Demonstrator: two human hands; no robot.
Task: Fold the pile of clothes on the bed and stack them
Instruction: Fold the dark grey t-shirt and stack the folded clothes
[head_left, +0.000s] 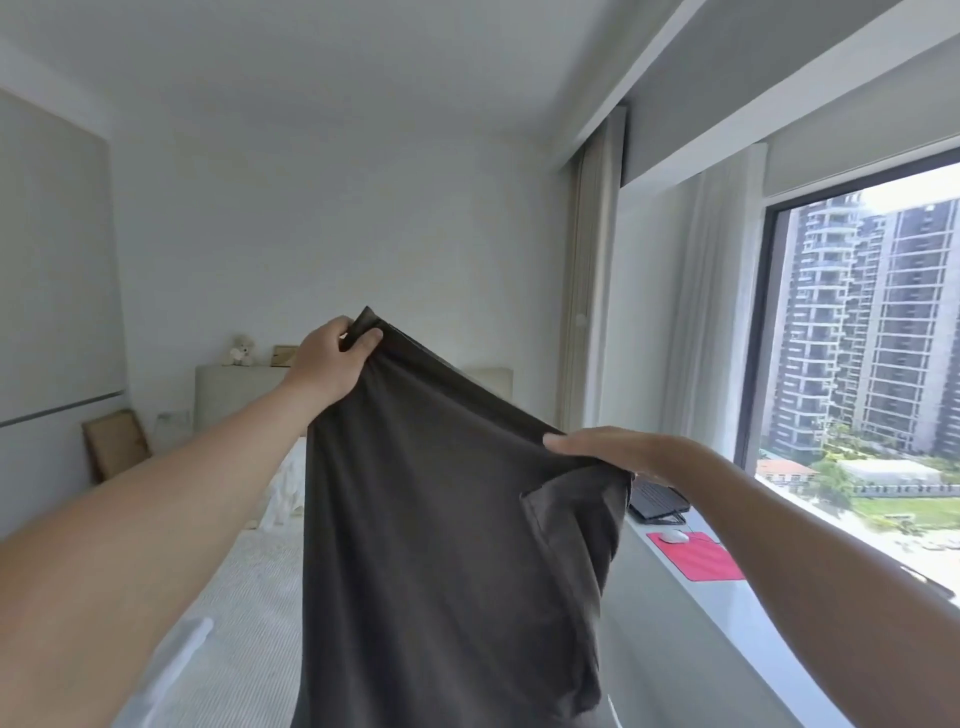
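Behind the dark garment (441, 519), bed (249, 587) mostly hidden.

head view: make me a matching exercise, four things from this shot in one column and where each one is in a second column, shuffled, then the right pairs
1 dark garment
2 red mat
3 stuffed toy
4 white mouse

A on top of the headboard
B on the red mat
C held up by both hands
D on the window ledge

Pairs: 1-C, 2-D, 3-A, 4-B
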